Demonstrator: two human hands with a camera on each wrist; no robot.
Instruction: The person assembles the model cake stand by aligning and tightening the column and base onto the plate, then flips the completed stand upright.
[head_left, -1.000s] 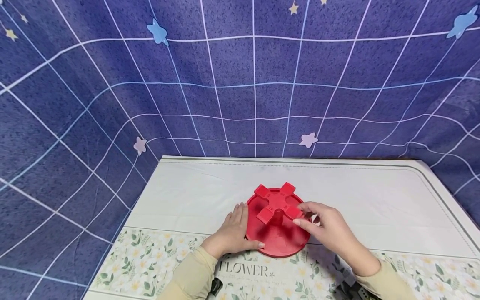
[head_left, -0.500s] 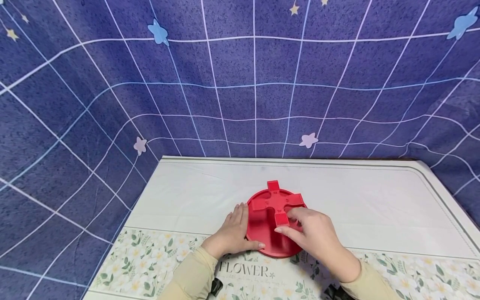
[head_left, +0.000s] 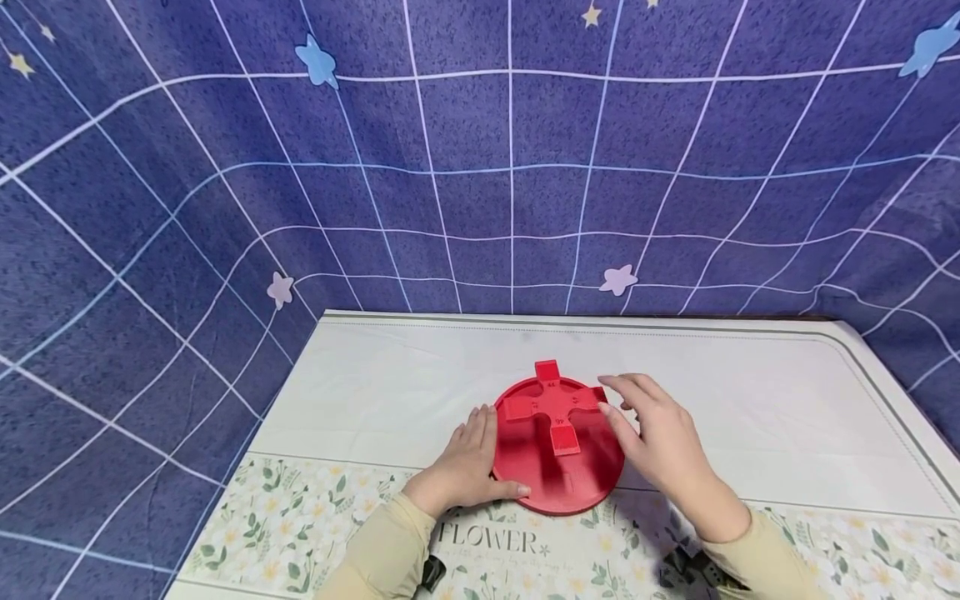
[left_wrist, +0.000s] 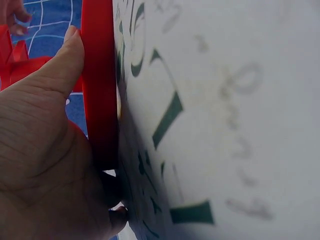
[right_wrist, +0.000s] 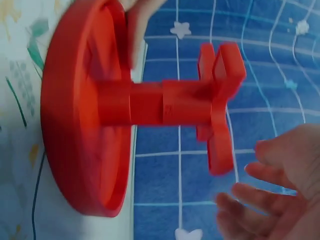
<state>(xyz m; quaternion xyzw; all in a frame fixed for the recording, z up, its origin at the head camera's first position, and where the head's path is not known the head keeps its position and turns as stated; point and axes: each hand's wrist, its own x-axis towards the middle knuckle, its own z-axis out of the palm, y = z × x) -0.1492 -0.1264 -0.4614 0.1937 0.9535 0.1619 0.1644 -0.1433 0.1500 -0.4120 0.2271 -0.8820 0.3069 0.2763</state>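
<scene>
A red round dish-like base with a raised rim lies on the table. A thick post rises from its middle, bearing a red cross-shaped top with small raised numbers on its arms. My left hand rests at the base's left side, fingers straight against the edge and thumb over the near rim. My right hand hovers by the cross's right arm, fingers loosely bent and parted. The right wrist view shows a gap between those fingertips and the cross; nothing is held there.
A white tablecloth with a flower-print band covers the table. Behind it hangs a blue curtain with grid lines and stars. Black wrist gear shows under the left sleeve.
The right hand turned the cross top clockwise as seen from above, then let go of its near arm and moved back to the right. The left hand stayed in place.
</scene>
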